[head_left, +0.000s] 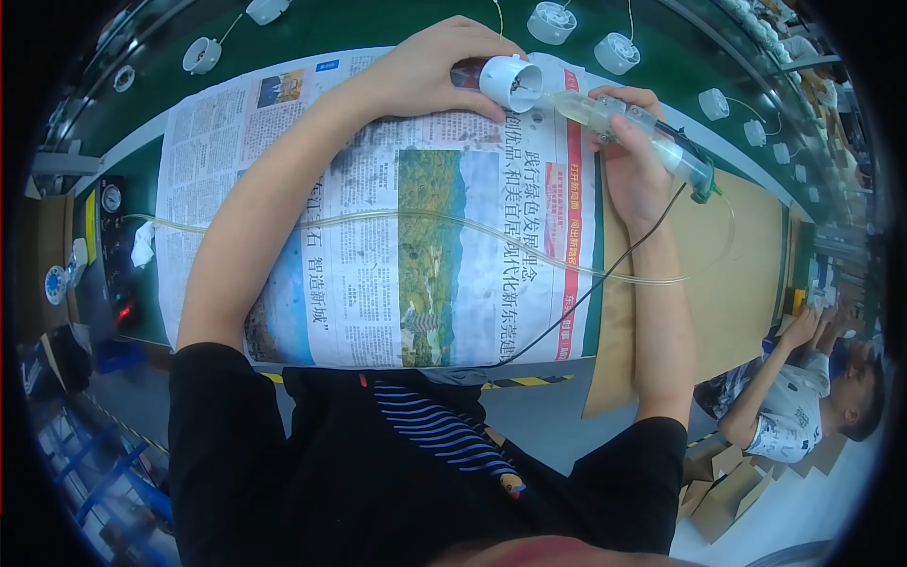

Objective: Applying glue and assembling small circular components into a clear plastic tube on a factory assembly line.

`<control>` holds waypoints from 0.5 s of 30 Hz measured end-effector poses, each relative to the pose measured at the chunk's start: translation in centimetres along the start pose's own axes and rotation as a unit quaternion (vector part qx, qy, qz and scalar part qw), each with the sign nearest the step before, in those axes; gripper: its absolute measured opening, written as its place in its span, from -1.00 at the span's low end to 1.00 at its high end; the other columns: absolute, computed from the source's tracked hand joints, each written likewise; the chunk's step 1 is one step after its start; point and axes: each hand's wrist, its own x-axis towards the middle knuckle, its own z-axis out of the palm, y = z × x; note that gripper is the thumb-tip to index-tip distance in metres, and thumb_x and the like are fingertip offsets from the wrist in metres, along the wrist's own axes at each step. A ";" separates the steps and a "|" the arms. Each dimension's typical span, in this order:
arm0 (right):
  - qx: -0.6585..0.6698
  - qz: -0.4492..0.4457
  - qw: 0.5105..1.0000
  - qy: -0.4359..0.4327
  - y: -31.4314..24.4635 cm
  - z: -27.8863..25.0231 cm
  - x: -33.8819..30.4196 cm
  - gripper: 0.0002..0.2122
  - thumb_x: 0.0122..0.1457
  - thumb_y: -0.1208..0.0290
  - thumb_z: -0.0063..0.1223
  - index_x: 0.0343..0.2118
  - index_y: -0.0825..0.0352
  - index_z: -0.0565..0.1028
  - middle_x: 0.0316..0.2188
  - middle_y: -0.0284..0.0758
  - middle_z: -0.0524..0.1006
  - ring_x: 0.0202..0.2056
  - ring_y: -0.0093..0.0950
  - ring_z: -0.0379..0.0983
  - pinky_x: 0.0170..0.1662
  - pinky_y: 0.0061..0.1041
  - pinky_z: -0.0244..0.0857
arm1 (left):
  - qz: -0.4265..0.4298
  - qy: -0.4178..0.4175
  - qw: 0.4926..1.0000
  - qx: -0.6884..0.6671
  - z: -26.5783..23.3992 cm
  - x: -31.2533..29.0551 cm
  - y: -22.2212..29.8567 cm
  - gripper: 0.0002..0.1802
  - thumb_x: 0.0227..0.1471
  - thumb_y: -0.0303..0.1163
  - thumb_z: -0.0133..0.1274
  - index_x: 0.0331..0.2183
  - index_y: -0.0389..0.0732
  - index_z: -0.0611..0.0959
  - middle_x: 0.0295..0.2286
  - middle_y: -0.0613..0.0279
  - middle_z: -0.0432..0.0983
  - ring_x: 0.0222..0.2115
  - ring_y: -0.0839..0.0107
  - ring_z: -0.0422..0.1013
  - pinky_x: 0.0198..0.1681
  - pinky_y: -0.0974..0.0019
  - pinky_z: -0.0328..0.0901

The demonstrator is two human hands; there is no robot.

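Note:
My left hand (453, 71) is closed around a white round plastic housing (511, 83), tilted so its hollow end faces right. In my right hand (635, 132) lies a clear dispensing syringe (605, 115) with a green cap (704, 180) at its rear. The syringe's tip points left, at the mouth of the housing; whether it touches inside I cannot tell. A clear air hose (425, 214) runs from the green cap across to the left, and a thin black cable (605, 278) hangs from beside the syringe.
Newspaper (364, 274) covers the bench beneath my arms, with brown cardboard (718, 274) on its right. More white housings (552, 23) with wires stand on the green surface beyond. A black control box with a gauge (111, 198) is at the left. Another person (794, 397) works at far right.

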 end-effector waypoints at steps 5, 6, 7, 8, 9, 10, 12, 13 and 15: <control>-0.010 -0.007 1.000 0.001 0.2 -0.1 -0.1 -0.76 0.19 0.50 0.12 -0.10 0.37 0.42 -0.15 -0.19 0.54 -0.32 -0.53 0.43 -0.17 -0.53 0.31 | -0.022 -0.009 1.000 -0.001 -0.2 -0.2 -0.2 -0.30 -0.25 -0.04 0.45 -0.06 -0.15 0.66 -0.10 0.14 0.56 -0.07 0.20 0.41 0.00 0.24 0.35; -0.008 -0.002 1.000 -0.005 0.3 -0.1 0.0 -0.76 0.19 0.50 0.12 -0.10 0.37 0.42 -0.15 -0.19 0.54 -0.32 -0.53 0.43 -0.17 -0.53 0.31 | -0.022 -0.008 1.000 -0.001 -0.2 -0.2 -0.2 -0.30 -0.25 -0.04 0.45 -0.06 -0.15 0.66 -0.10 0.14 0.56 -0.07 0.20 0.41 0.00 0.24 0.35; -0.022 -0.002 1.000 -0.004 0.3 -0.1 0.0 -0.76 0.19 0.49 0.11 -0.10 0.36 0.42 -0.12 -0.18 0.53 -0.30 -0.52 0.41 -0.17 -0.52 0.30 | -0.023 -0.010 1.000 -0.004 -0.2 -0.2 -0.2 -0.30 -0.25 -0.04 0.45 -0.05 -0.14 0.66 -0.10 0.14 0.56 -0.07 0.20 0.42 0.00 0.24 0.35; -0.036 -0.002 0.999 -0.003 0.4 -0.1 0.0 -0.76 0.19 0.47 0.10 -0.09 0.34 0.42 -0.10 -0.18 0.52 -0.28 -0.51 0.40 -0.16 -0.51 0.30 | -0.023 -0.012 1.000 -0.006 -0.2 -0.2 -0.1 -0.30 -0.25 -0.03 0.45 -0.05 -0.14 0.66 -0.10 0.15 0.56 -0.07 0.20 0.42 0.00 0.24 0.35; -0.056 -0.004 0.998 0.011 0.4 -0.1 0.0 -0.76 0.20 0.45 0.09 -0.09 0.33 0.42 -0.08 -0.18 0.50 -0.27 -0.50 0.39 -0.16 -0.51 0.29 | -0.023 -0.014 1.000 -0.009 -0.2 -0.1 -0.1 -0.29 -0.25 -0.03 0.45 -0.04 -0.14 0.66 -0.11 0.15 0.57 -0.07 0.20 0.42 0.00 0.24 0.35; -0.050 -0.003 0.999 -0.001 0.5 -0.1 0.0 -0.76 0.20 0.45 0.09 -0.09 0.33 0.42 -0.08 -0.18 0.50 -0.27 -0.50 0.39 -0.16 -0.51 0.29 | -0.023 -0.014 1.000 -0.008 -0.3 -0.1 -0.1 -0.29 -0.25 -0.03 0.45 -0.04 -0.14 0.66 -0.11 0.15 0.57 -0.07 0.20 0.42 0.00 0.24 0.35; -0.062 0.001 0.998 0.006 0.6 -0.1 0.0 -0.77 0.20 0.47 0.09 -0.09 0.33 0.41 -0.08 -0.19 0.51 -0.27 -0.51 0.39 -0.15 -0.51 0.30 | -0.028 -0.018 0.999 -0.002 -0.3 -0.1 0.0 -0.29 -0.24 -0.03 0.44 -0.04 -0.14 0.66 -0.10 0.15 0.56 -0.07 0.20 0.42 0.00 0.24 0.35; -0.073 0.003 0.997 0.023 0.7 -0.1 0.0 -0.77 0.21 0.48 0.09 -0.09 0.33 0.41 -0.08 -0.19 0.51 -0.27 -0.51 0.39 -0.14 -0.50 0.30 | -0.030 -0.020 0.999 0.002 -0.3 -0.1 0.0 -0.29 -0.24 -0.02 0.44 -0.04 -0.14 0.66 -0.10 0.15 0.56 -0.07 0.20 0.42 0.00 0.24 0.35; -0.059 0.001 0.998 0.014 0.7 -0.2 0.0 -0.76 0.20 0.49 0.11 -0.09 0.34 0.42 -0.10 -0.20 0.52 -0.27 -0.53 0.41 -0.13 -0.53 0.31 | -0.030 -0.018 0.999 0.004 -0.3 -0.1 0.1 -0.29 -0.24 -0.02 0.44 -0.04 -0.14 0.66 -0.10 0.15 0.56 -0.07 0.20 0.42 0.00 0.24 0.36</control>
